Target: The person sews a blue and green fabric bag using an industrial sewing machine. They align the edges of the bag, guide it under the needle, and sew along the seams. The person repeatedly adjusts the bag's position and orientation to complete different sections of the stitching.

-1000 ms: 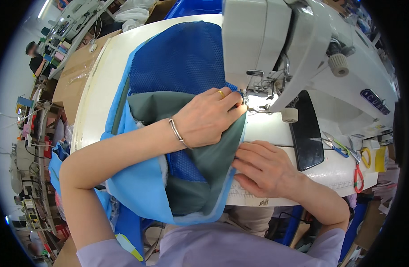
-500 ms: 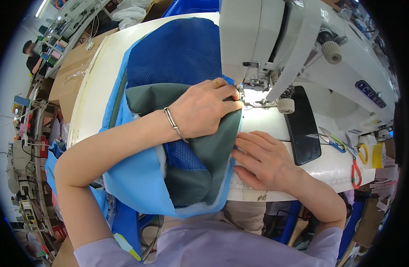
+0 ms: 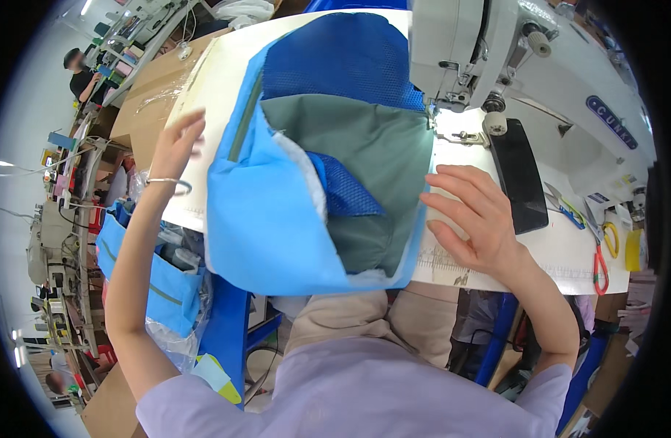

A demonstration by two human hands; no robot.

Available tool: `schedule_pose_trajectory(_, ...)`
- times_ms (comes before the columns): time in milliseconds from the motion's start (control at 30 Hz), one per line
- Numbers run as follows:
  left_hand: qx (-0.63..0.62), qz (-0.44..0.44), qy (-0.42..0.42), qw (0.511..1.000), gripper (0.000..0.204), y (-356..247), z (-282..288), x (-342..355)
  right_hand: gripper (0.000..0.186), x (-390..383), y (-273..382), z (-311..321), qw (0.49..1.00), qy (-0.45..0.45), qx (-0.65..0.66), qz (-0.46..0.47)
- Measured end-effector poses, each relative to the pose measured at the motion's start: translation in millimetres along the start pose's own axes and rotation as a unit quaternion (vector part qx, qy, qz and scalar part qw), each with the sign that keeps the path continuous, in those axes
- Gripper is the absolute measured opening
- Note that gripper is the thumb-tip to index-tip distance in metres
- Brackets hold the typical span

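A half-sewn light blue fabric bag (image 3: 258, 219) lies on the white sewing table (image 3: 496, 259). Its grey-green lining (image 3: 379, 153) is turned outward, and dark blue mesh (image 3: 328, 66) spreads at the far end. The bag's right edge sits by the presser foot (image 3: 432, 113) of a white sewing machine (image 3: 452, 36), under its lamp. Away from the cloth on the left, my left hand (image 3: 178, 150) is raised and holds nothing, its fingers loosely apart and a little blurred. My right hand (image 3: 478, 219) has its fingers spread, with fingertips at the bag's right edge.
Right of the needle lies a black phone-like slab (image 3: 519, 175). Scissors with red handles (image 3: 600, 266) and a yellow tape roll (image 3: 633, 250) sit at the right. More blue pieces (image 3: 174, 292) hang at the lower left. A person (image 3: 83, 80) is far off.
My left hand has let go of the cloth near the presser foot and swung out left. My right hand's fingers have spread wider. The whole view has shifted.
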State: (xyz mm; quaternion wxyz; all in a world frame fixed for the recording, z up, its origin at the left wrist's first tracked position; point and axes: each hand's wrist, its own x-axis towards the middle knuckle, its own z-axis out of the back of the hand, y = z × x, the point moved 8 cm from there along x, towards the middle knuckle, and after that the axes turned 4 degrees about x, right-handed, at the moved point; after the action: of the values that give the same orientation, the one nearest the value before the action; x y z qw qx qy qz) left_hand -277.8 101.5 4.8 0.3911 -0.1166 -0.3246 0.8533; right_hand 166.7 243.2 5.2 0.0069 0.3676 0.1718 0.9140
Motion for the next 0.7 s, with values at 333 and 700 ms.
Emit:
schedule_pose_trajectory(333,-0.222,0.152,0.16,0.95,0.057,-14,-60,-70,0.054,-2,70,-77,0.921,0.216,0.236,-0.222)
schedule_pose_trajectory(700,-0.454,-0.017,0.196,0.869,0.043,-61,-5,-131,0.022,-61,167,-90,0.996,0.023,0.083,-0.019)
